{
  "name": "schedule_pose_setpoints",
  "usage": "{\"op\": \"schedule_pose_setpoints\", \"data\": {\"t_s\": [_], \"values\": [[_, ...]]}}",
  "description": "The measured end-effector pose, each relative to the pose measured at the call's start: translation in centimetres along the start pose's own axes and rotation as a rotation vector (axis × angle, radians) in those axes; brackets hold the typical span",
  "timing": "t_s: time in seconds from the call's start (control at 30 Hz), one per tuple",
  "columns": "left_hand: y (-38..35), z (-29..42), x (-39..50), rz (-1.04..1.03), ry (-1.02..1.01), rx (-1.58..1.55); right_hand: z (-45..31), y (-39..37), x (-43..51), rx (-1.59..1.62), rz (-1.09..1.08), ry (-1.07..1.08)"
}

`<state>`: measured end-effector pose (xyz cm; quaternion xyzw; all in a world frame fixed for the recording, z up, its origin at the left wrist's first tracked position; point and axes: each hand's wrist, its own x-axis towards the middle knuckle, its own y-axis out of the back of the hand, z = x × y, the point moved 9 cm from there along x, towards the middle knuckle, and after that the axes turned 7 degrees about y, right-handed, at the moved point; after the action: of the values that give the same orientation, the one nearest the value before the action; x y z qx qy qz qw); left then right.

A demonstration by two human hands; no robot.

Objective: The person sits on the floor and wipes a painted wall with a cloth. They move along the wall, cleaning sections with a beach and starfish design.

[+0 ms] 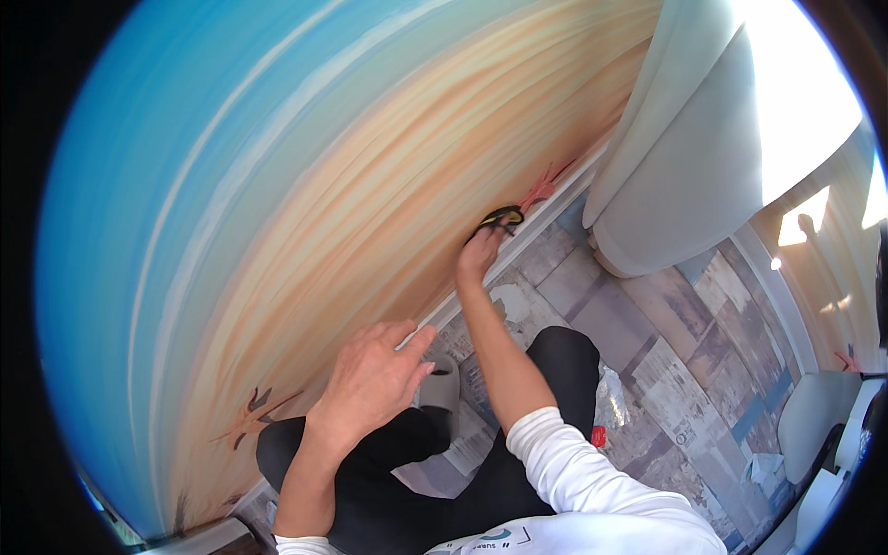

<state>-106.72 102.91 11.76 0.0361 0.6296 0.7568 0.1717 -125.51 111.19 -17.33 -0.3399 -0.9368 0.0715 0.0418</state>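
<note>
My right hand (481, 251) is closed around a small black and yellow hand tool (501, 218), whose exact kind I cannot tell. The tool is at the lower edge of the painted wall (333, 229), just above the white baseboard (531, 225) and beside a coral-red starfish picture (540, 189). My left hand (378, 374) holds nothing; its fingers are apart, near the wall and above the baseboard, left of my right hand. Below it a grey slipper (441, 395) shows on my foot.
A grey curtain (680, 173) hangs to the floor at the right. On the patchwork-patterned floor (638, 333) lie a crumpled clear wrapper (612, 397), a small red object (598, 436) and a crumpled pale packet (765, 469). A pale chair (812, 416) stands at the far right.
</note>
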Motion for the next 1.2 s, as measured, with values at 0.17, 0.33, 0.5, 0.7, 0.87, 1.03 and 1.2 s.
{"op": "schedule_pose_setpoints", "data": {"t_s": [0.17,0.33,0.5,0.7,0.87,1.03,1.2], "values": [[0.4,-0.8,-1.4,0.308,-0.044,-0.145,-8.5,-2.9,-3.9,-0.051,-0.240,0.020],[2.1,-1.1,-3.3,0.872,-0.207,-0.460,-20.2,-3.2,-13.9,-0.008,-0.383,0.734],[-2.4,-3.9,-1.5,0.752,-0.115,-0.701,-10.2,-2.8,-13.3,-0.063,-0.276,0.410],[-3.1,-1.5,1.2,0.803,-0.295,-0.728,-0.2,-0.7,-7.2,-0.146,-0.271,-0.181],[-4.4,-6.3,0.8,0.903,-0.140,-1.048,-17.4,-3.1,-9.1,-0.045,-0.225,0.606],[-5.3,-10.6,0.4,0.860,0.112,-1.405,-22.7,-3.2,-8.2,-0.031,-0.252,0.938],[-12.0,-10.3,3.1,0.408,0.540,-1.768,-10.0,-0.9,0.0,-0.108,-0.077,0.361]]}}
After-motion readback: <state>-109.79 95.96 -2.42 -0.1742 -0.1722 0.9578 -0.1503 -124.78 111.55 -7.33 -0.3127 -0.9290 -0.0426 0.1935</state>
